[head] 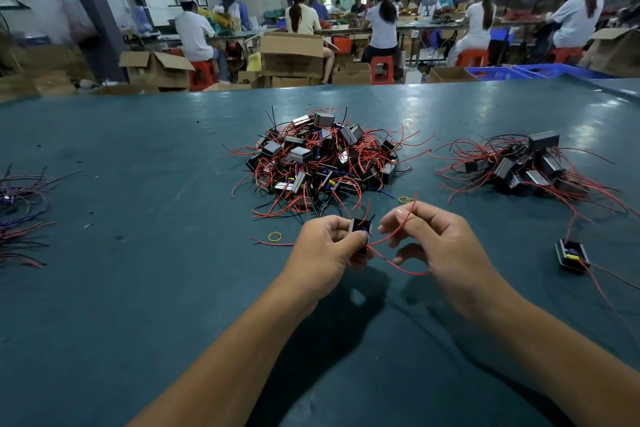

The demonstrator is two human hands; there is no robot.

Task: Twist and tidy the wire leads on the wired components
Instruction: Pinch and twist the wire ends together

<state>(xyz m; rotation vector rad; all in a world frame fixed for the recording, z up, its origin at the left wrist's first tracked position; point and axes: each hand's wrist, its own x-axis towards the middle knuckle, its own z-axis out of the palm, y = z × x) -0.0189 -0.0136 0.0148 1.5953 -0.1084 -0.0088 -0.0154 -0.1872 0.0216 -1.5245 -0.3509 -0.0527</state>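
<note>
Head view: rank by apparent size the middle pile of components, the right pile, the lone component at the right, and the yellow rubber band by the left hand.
1. Middle pile
2. Right pile
3. Lone component, though it lies nearer the camera
4. Rubber band

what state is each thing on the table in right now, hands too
left hand: grips a small black component above the table
right hand: pinches that part's red wire, which loops below the fingers
middle pile: heaped, wires tangled and splayed
right pile: smaller heap, wires fanned out
single component: lying flat alone, wires trailing
yellow rubber band: loose on the table
</note>
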